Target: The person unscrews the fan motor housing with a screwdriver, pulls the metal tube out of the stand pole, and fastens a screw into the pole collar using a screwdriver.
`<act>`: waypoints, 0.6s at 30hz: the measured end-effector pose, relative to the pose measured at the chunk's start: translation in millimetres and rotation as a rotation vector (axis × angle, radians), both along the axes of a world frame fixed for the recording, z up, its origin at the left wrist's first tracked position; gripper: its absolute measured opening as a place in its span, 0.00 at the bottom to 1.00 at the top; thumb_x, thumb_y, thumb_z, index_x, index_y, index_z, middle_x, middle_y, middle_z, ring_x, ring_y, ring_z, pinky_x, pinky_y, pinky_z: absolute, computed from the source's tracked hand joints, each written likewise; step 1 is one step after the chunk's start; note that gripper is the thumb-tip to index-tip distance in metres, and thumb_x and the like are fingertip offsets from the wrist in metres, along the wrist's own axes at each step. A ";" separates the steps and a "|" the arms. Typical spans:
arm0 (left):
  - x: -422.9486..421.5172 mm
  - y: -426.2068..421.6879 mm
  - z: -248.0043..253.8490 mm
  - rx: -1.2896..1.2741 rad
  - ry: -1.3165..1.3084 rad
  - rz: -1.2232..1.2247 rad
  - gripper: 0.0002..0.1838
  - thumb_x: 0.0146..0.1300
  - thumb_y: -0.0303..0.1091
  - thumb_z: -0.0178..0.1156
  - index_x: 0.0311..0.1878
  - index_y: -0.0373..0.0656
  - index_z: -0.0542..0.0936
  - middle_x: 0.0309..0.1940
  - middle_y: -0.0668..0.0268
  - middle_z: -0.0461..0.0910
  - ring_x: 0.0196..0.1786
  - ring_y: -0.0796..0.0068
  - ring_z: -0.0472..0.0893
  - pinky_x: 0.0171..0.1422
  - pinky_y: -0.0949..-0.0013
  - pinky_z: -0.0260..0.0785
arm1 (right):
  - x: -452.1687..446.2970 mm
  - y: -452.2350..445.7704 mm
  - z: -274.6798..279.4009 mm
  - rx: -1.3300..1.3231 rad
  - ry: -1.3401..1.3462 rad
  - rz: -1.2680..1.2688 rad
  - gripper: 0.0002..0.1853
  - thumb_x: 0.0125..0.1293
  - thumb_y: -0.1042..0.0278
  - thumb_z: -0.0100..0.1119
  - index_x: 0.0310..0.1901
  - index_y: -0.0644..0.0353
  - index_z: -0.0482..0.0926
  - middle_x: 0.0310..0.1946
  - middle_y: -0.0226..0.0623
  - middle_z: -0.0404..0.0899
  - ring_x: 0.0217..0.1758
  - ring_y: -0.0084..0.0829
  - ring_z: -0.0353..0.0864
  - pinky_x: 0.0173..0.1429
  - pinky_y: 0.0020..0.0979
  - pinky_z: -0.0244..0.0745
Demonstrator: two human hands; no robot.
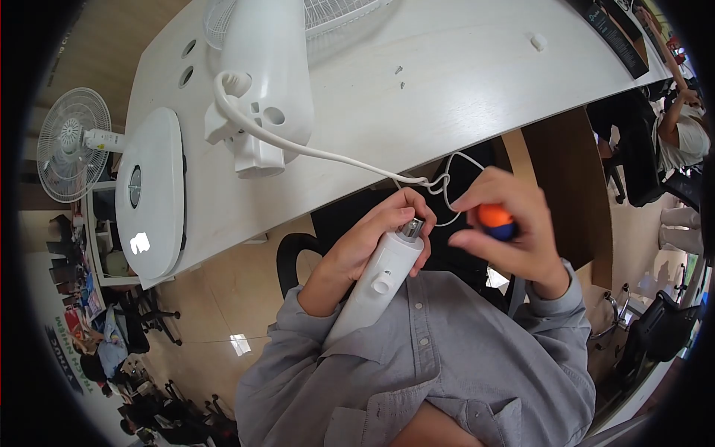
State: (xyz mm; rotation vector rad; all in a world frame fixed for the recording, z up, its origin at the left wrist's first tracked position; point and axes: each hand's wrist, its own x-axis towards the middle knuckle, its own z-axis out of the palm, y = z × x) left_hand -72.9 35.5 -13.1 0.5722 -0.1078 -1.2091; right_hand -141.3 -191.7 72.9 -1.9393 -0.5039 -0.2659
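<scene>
My left hand (380, 235) is wrapped round the upper part of a white fan pole (376, 287), which leans tilted against my shirt. A metal fitting (411, 228) sticks out of the pole's upper end, close to my left thumb. To the right, apart from the pole, my right hand (518, 227) has its fingers curled round an orange-and-blue handle (497, 222). It is seen nearly end on, so the rest of it is hidden. On the table in front lies the white fan head (268, 82), its power cord (335, 158) trailing over the edge behind my hands.
A white fan base (153, 194) rests on the table's left side. Two small screws (400, 77) and a small white piece (538, 42) lie on the white table (462, 82). A cardboard box (562, 179) stands below the right edge. Another fan (73, 144) stands beyond.
</scene>
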 end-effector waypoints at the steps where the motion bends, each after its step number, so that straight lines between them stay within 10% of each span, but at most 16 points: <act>1: 0.5 0.4 -1.3 0.003 0.005 0.002 0.12 0.76 0.39 0.54 0.53 0.44 0.67 0.45 0.57 0.74 0.29 0.61 0.83 0.28 0.65 0.79 | -3.4 2.5 -8.9 -0.039 0.052 0.010 0.22 0.58 0.66 0.79 0.51 0.64 0.82 0.41 0.39 0.80 0.39 0.33 0.82 0.41 0.30 0.76; 4: 0.0 -0.8 1.7 -0.043 0.001 0.003 0.16 0.74 0.39 0.54 0.57 0.45 0.63 0.50 0.56 0.73 0.29 0.58 0.83 0.29 0.63 0.80 | -19.5 20.6 -32.6 -0.031 0.165 -0.077 0.30 0.47 0.58 0.85 0.51 0.63 0.84 0.40 0.37 0.81 0.38 0.31 0.81 0.41 0.29 0.75; 18: -5.6 0.6 -2.1 -0.075 0.076 0.036 0.25 0.65 0.33 0.53 0.64 0.48 0.59 0.58 0.51 0.68 0.33 0.54 0.84 0.31 0.59 0.82 | -28.1 32.8 -40.8 -0.033 0.218 0.011 0.22 0.60 0.62 0.77 0.55 0.59 0.83 0.46 0.42 0.79 0.43 0.37 0.86 0.44 0.33 0.83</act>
